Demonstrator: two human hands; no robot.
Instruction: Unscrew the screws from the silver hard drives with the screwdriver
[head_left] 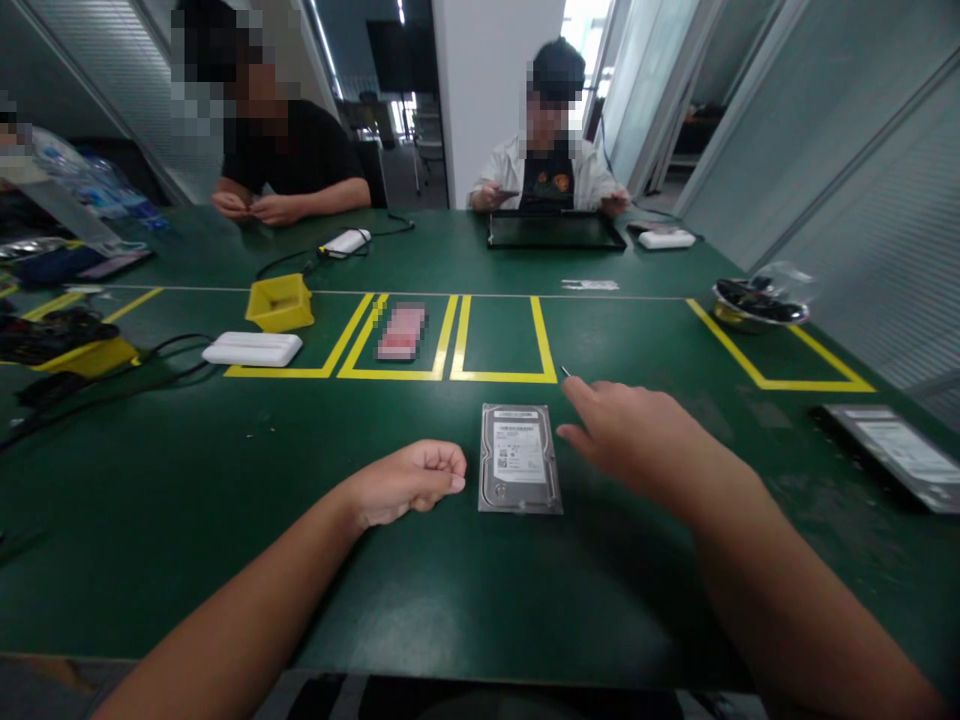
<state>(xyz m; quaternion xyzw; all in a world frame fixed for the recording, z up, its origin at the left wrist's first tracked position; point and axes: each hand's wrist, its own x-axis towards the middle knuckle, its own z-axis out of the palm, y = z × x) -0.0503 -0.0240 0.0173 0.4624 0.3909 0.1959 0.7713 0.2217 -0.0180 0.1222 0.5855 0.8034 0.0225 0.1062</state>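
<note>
Flat on table, hard drive between left hand, right hand

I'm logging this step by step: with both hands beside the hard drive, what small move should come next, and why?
Probably the right hand should close on the small screw-like piece just past its fingertips. That hand is open and nearest it, while the left hand rests fisted beside the hard drive, which lies flat and untouched.

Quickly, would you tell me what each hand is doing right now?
Left hand: closed fist, empty, beside the hard drive.
Right hand: open, empty, beside the drive.
</note>
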